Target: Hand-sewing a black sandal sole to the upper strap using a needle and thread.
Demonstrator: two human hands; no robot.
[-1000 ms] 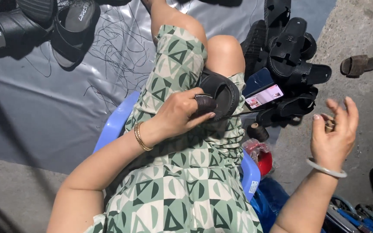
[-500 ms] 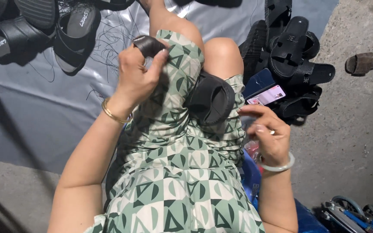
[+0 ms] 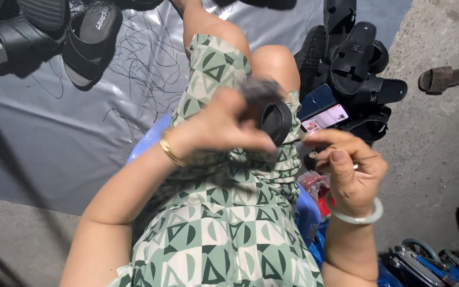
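The person sat on a blue plastic stool (image 3: 147, 141) over a grey plastic sheet (image 3: 54, 133) spread on a concrete floor (image 3: 442, 138). Loose black threads (image 3: 139, 64) lay scattered on the sheet. Black sandals (image 3: 43, 29) lay at the sheet's upper left, and a pile of black sandals (image 3: 357, 69) stood at the right of the knees, with a phone (image 3: 322, 111) propped against it, its screen lit. A single brown sandal (image 3: 441, 78) lay apart on the bare concrete. Blue-handled tools (image 3: 426, 263) showed at the lower right.

A black sandal (image 3: 277, 121) rested on the lap, against the green patterned dress. The left hand (image 3: 221, 125) was closed on a dark piece (image 3: 258, 90) just above that sandal; half a second earlier it had been raised higher and further left, over the thigh, gripping the same sort of piece. The right hand (image 3: 349, 167) had its thumb and fingers pinched together just right of the sandal; it had stayed near that spot, drawing a little closer to the sandal's edge.

The dark piece was blurred by motion, so its shape could not be told. What the right hand pinched was too small to make out. The red packet (image 3: 314, 183) beneath that hand was mostly hidden, and the stool showed only at its edges.
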